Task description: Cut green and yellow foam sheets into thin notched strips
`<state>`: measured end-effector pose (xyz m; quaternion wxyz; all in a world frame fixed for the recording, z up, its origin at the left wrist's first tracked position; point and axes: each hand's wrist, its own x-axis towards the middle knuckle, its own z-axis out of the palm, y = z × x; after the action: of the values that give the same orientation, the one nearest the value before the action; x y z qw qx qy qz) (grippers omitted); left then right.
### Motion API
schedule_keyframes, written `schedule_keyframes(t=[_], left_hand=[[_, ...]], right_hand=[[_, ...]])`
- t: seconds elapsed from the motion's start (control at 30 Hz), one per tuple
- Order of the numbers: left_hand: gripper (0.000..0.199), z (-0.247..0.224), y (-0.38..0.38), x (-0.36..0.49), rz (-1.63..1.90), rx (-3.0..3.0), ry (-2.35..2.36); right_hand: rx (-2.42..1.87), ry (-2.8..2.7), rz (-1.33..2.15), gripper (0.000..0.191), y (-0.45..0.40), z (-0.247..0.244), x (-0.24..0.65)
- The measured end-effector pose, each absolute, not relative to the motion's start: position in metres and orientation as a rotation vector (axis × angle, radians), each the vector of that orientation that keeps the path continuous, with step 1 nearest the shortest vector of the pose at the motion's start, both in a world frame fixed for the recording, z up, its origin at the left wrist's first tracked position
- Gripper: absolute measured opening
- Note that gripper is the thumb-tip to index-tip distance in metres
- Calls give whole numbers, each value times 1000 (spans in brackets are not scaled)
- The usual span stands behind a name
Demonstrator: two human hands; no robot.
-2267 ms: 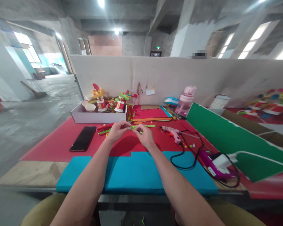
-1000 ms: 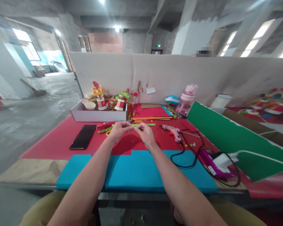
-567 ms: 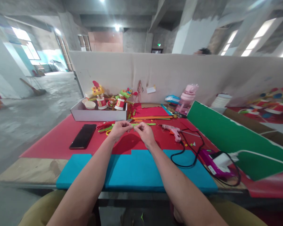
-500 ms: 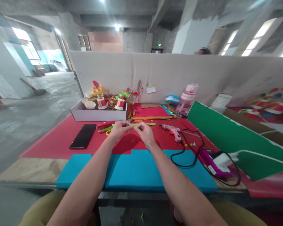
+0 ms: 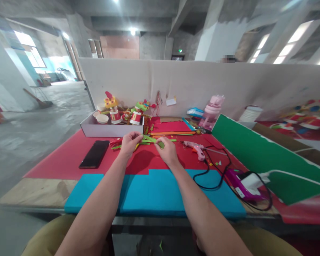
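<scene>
A light green paper strip (image 5: 149,139) stretches between my two hands above the red table covering. My left hand (image 5: 131,142) pinches its left end. My right hand (image 5: 166,150) grips the other end, where a wider bit of green shows under the fingers. More green strips (image 5: 171,140) lie on the table just behind and beneath the hands. Something yellow (image 5: 137,146), partly hidden, sits beside my left fingers. To the right of my right hand lies a pink hot glue gun (image 5: 196,147).
A black phone (image 5: 94,154) lies at left. Behind it, a white box (image 5: 112,131) holds paper cups and paper figures. A purple power strip (image 5: 244,186) with cables sits at right, beside a green board (image 5: 250,160). Blue sheets (image 5: 152,195) cover the front edge.
My hands were close together with fingertips nearly touching. They have moved apart, and the green strip now shows stretched between them, slightly tilted.
</scene>
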<state>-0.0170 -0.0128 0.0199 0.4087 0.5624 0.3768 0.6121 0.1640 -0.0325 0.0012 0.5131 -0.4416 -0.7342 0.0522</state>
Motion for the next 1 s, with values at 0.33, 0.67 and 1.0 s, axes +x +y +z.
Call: schedule_keyframes(t=[0.33, 0.67, 1.0], left_hand=[[28, 20, 3, -39, 1868, 1124, 830], [24, 4, -11, 2, 1352, 1455, 818], [23, 9, -19, 6, 1355, 1451, 825]], right_hand=[[-1258, -1673, -98, 14, -39, 14, 203], [-1171, -1565, 114, 14, -39, 15, 179], [-1029, -1560, 648, 18, -37, -4, 148]])
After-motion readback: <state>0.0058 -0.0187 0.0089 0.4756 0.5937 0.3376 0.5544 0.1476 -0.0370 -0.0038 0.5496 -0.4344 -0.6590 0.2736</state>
